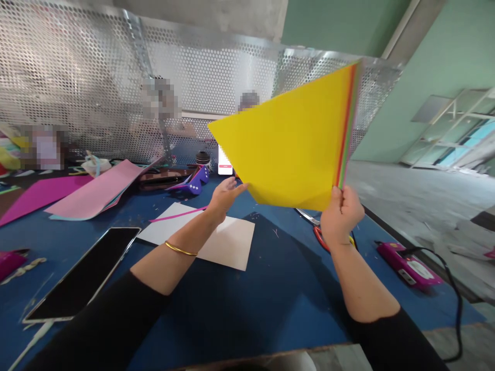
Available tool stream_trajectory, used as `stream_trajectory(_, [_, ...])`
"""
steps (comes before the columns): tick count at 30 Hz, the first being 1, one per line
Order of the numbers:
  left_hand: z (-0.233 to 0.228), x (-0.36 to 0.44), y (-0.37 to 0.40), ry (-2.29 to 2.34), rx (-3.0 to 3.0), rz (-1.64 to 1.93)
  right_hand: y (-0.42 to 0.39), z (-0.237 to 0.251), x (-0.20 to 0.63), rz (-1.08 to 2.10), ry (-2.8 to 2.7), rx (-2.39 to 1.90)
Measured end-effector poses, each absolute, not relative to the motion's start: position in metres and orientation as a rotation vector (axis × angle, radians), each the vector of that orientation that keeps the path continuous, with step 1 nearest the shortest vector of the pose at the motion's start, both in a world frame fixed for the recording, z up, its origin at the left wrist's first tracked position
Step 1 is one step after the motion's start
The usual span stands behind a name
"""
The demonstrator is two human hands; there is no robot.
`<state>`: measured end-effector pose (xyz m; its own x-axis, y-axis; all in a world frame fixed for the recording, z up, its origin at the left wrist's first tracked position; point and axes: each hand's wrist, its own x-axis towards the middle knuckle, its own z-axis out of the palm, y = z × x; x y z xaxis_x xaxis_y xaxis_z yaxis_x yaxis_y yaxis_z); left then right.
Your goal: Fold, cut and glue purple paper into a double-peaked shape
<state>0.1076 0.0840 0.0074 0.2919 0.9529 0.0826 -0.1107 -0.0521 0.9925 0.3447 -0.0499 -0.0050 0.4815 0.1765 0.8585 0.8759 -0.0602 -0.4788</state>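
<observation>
My right hand (342,214) grips a stack of coloured paper sheets (294,149) by its lower right corner. The stack is raised above the table, yellow face towards me, with red, green and pink edges showing along its right side. My left hand (224,198) is at the lower left edge of the stack, fingers stretched out and thumb tip at the paper's edge; whether it touches cannot be made out. Beneath my left forearm lies white paper (232,242) with a thin magenta strip (174,214) on it. Partly hidden behind my right hand are scissors (320,238) with red-orange handles.
A tablet (85,273) with a cable lies at the left of the blue table (247,314). Pink sheets (96,190) and a purple cut-out (193,181) are behind it. On the right sits a magenta device (408,265) with a black cable. A perforated metal screen (201,62) stands behind.
</observation>
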Motion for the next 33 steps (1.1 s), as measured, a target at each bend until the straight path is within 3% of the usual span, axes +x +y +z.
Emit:
stream_trajectory(7, [0.014,0.114,0.064,0.613,1.396,0.984,-0.045,-0.009,0.34,-0.462,-0.899,-1.449])
stream_trajectory(19, [-0.016,0.109,0.093,0.753,1.44,0.999,-0.014,-0.051,0.344,0.085,-1.143,-1.502])
stream_trajectory(33, [-0.021,0.113,0.087,0.803,1.351,0.998,-0.016,-0.046,0.347,0.288,-1.013,-1.37])
